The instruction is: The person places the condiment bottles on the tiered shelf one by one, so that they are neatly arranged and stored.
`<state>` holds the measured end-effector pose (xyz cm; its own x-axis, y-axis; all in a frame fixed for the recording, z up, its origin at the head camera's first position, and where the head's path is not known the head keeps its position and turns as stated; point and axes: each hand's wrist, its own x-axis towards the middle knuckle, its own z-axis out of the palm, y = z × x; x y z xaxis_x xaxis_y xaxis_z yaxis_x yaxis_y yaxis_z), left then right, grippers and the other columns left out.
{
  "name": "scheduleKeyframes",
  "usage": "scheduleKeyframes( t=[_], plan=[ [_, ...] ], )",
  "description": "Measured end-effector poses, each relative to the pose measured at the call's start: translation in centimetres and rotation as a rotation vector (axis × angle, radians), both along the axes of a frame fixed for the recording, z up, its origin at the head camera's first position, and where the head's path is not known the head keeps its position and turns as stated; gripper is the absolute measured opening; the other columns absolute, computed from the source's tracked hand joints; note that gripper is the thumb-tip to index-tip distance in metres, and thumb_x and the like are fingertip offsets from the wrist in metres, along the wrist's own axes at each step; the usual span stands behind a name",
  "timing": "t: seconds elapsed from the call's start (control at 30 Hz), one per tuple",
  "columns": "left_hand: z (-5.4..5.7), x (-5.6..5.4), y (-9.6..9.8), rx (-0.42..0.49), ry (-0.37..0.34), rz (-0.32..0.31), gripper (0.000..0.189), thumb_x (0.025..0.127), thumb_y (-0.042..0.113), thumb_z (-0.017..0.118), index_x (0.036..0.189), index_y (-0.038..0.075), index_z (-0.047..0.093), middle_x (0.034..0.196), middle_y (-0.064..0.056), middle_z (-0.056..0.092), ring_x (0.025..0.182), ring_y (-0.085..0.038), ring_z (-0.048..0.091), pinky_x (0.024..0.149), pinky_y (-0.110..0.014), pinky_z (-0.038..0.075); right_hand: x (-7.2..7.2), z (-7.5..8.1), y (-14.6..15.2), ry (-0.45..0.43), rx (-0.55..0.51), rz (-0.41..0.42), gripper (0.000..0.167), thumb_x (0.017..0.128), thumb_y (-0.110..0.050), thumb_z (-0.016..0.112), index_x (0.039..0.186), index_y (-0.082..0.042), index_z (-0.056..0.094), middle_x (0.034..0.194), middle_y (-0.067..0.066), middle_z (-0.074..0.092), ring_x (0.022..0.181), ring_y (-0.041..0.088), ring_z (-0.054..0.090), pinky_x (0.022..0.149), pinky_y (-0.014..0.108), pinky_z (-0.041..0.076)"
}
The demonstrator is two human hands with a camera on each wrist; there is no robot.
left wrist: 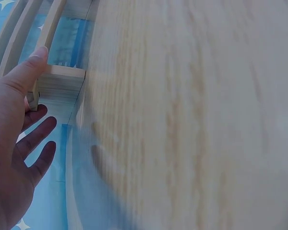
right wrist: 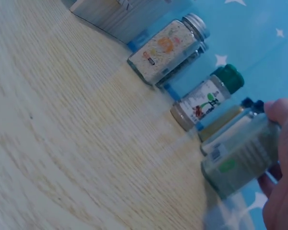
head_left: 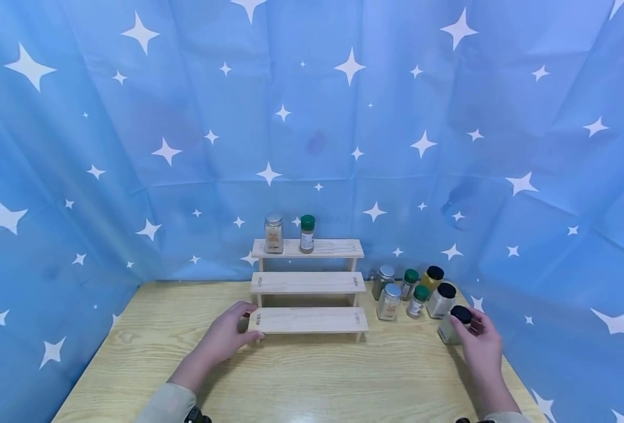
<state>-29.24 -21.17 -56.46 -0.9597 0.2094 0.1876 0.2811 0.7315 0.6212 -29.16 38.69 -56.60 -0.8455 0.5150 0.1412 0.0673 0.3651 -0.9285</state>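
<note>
A three-step wooden rack stands on the table, and my left hand pinches the left end of its lowest step between thumb and index finger, the other fingers spread loosely. On the right, my right hand holds a spice jar with a black cap and pale greenish-grey contents. The jar leans slightly, its base close to the table. Up on the top step are a silver-capped jar and a green-capped jar.
Between the rack and my right hand stand several jars: silver-capped ones, green-capped ones, a white-filled jar and a yellow-filled jar with black caps. A blue star-patterned curtain surrounds the wooden table.
</note>
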Motion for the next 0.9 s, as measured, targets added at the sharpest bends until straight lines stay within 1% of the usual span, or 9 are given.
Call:
scheduleKeyframes(
  t=[0.13,0.23,0.33,0.5,0.7,0.9],
  plan=[
    [0.1,0.0,0.0,0.007,-0.009,-0.001,0.075,0.091,0.044,0.092,0.151,0.010,0.064,0.147,-0.004,0.066,0.133,-0.032,0.066,0.111,-0.056,0.056,0.0,0.1,-0.2,0.069,0.000,-0.024,0.055,0.099,-0.032,0.087,0.142,-0.007,0.064,0.123,-0.001,0.069,0.109,-0.002,0.062,0.086,0.003,0.051],
    [0.1,0.1,0.0,0.011,-0.012,0.002,0.074,0.091,0.043,0.092,0.151,0.010,0.064,0.147,-0.005,0.066,0.133,-0.032,0.066,0.111,-0.056,0.056,0.2,0.7,-0.7,0.117,0.001,-0.032,0.048,0.099,-0.029,0.088,0.136,-0.009,0.066,0.116,-0.007,0.068,0.107,-0.001,0.063,0.086,0.004,0.051],
    [0.2,0.0,0.1,0.016,-0.016,0.006,0.074,0.091,0.042,0.093,0.151,0.011,0.064,0.147,-0.004,0.066,0.133,-0.031,0.066,0.112,-0.054,0.055,0.5,2.0,-1.4,0.143,0.023,-0.035,0.048,0.098,-0.030,0.089,0.135,-0.010,0.067,0.115,-0.007,0.068,0.106,-0.001,0.063,0.085,0.004,0.051],
    [0.1,0.1,0.1,0.024,-0.009,0.000,0.073,0.091,0.042,0.093,0.150,0.010,0.064,0.146,-0.004,0.067,0.133,-0.031,0.066,0.112,-0.055,0.056,0.6,4.3,-2.6,0.168,0.050,-0.033,0.046,0.098,-0.031,0.089,0.133,-0.010,0.066,0.116,-0.005,0.067,0.102,0.003,0.063,0.081,0.006,0.051],
    [0.1,0.1,0.1,0.020,-0.009,-0.001,0.073,0.092,0.044,0.091,0.150,0.009,0.064,0.146,-0.004,0.067,0.133,-0.031,0.066,0.111,-0.055,0.056,0.0,6.6,-4.0,0.200,0.046,-0.003,0.045,0.098,-0.031,0.089,0.132,-0.011,0.067,0.117,-0.004,0.066,0.102,0.009,0.061,0.076,0.009,0.053],
    [0.2,0.1,0.1,0.018,-0.006,0.001,0.072,0.092,0.043,0.092,0.149,0.010,0.065,0.146,-0.005,0.067,0.133,-0.031,0.066,0.112,-0.055,0.056,-0.7,8.7,-5.7,0.266,0.065,0.037,0.046,0.097,-0.027,0.090,0.131,-0.006,0.067,0.115,-0.001,0.067,0.099,0.010,0.062,0.075,0.009,0.053]
  ],
)
